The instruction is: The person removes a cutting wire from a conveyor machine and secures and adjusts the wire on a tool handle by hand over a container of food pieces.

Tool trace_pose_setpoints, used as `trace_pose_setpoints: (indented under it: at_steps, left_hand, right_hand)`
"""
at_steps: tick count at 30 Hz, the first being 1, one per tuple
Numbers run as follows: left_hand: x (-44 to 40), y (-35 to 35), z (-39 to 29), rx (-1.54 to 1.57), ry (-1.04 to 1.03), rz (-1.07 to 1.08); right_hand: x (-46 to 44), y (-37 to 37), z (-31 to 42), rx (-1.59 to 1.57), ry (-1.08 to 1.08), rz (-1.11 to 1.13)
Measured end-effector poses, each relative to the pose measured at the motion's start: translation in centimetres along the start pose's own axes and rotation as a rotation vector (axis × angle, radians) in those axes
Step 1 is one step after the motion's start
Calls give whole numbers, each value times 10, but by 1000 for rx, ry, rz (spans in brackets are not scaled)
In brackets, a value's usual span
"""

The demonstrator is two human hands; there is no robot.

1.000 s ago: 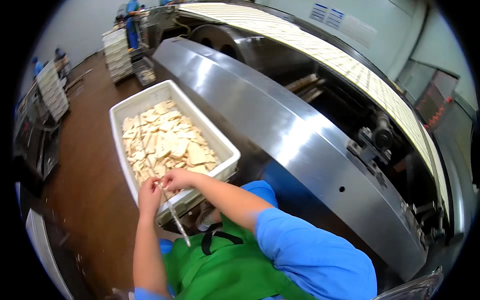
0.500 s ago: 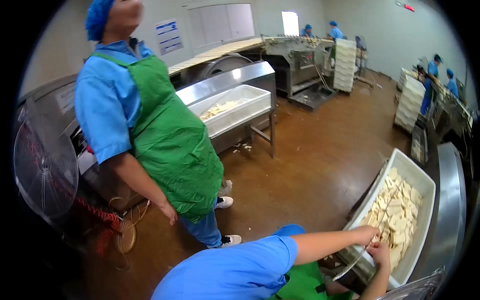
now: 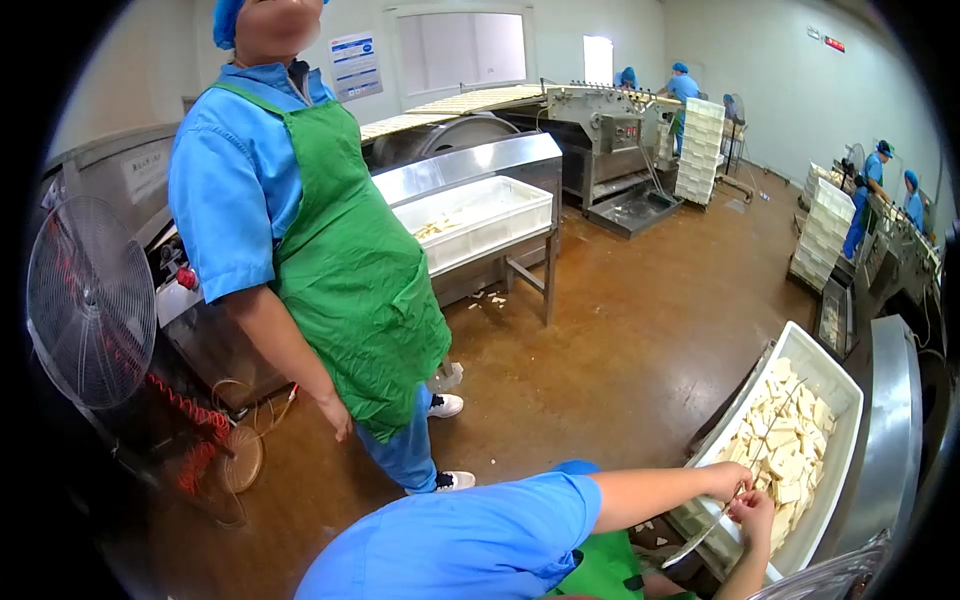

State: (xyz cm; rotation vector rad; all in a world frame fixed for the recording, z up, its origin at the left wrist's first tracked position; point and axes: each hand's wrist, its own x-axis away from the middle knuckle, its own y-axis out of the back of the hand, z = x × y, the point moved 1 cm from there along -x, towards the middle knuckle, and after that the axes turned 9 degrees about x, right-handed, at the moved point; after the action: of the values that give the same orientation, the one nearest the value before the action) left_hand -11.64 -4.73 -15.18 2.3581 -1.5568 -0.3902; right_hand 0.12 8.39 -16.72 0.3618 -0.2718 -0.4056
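Over the near end of a white tub [image 3: 840, 440] of broken, pale flat pieces [image 3: 785, 445], my two hands meet. Fingers closed, my left hand [image 3: 730, 481] grips a long thin rod [image 3: 699, 540]. My right hand [image 3: 754, 512] is just beside it, its fingers pinched on the same rod where it passes between the hands. One end of the rod reaches over the pieces; the other, pale and flatter, points down toward my green apron.
A co-worker in a green apron [image 3: 350, 260] stands at the left, near a fan [image 3: 92, 300]. Behind is another white tub [image 3: 500, 222] beside a conveyor machine [image 3: 610, 130]. Stacked white crates [image 3: 700, 150] and several people are farther back. A metal panel [image 3: 893, 430] borders the near tub.
The view has swung left, bringing the co-worker into sight and shifting the near tub to the right side. Both hands stay together at the rod over the tub.
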Motion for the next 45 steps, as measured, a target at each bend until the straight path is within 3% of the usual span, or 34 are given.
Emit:
trace_pose_setpoints:
  at_steps: [13,19,24,28,36,39,45]
  left_hand:
    - [-4,0,3,156,136,32]
    - [-3,0,-1,-56,20,51]
    - [0,1,-3,-2,104,72]
    - [-1,-1,4,-39,48,-1]
    - [16,7,-23,-188,59,-242]
    - [4,0,-7,-392,98,-89]
    - [2,-5,1,-373,154,-122]
  right_hand:
    - [-1,0,2,-73,-26,-21]
    - [-2,0,5,-49,-47,-25]
    - [4,0,9,-65,-42,5]
    - [-1,3,7,-87,-9,120]
    - [7,-1,18,-67,-46,125]
    - [6,1,13,-51,-52,104]
    - [7,-1,19,12,-24,141]
